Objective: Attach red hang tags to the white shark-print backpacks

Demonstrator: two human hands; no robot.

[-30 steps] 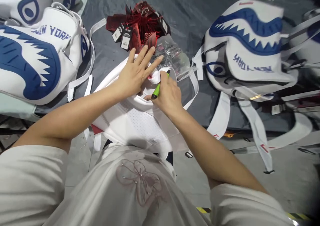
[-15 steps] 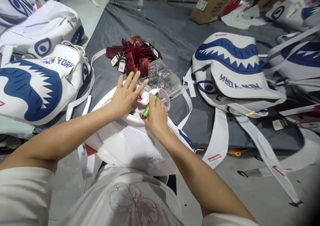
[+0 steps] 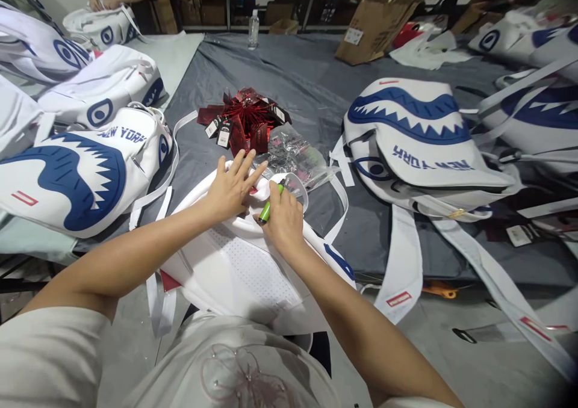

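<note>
Now green lighter (image 3: 268, 207) in right hand (image 3: 283, 220) grip, over white backpack (image 3: 239, 263)

White bags w/ blue shark-mouth print, grey cloth.
Green lighter (image 3: 270, 206) is gripped; white backpack (image 3: 244, 263) beneath it, red tags (image 3: 246, 119) beyond, grey table cover (image 3: 307, 77) under all.

Bag workshop: identical shark backpacks (image 3: 415, 137), hang tags (image 3: 246, 122), cartons (image 3: 379, 20).

Far centre of the counter (image 3: 289, 65) is open grey cloth, only a bottle (image 3: 253, 29) at its far edge. Red tag pile (image 3: 246, 119) and clear bag (image 3: 293, 152) block just beyond the hands. Shark-print backpacks wall off left (image 3: 76, 176) and right (image 3: 419, 143); straps (image 3: 401, 257) trail over the near right edge.
</note>
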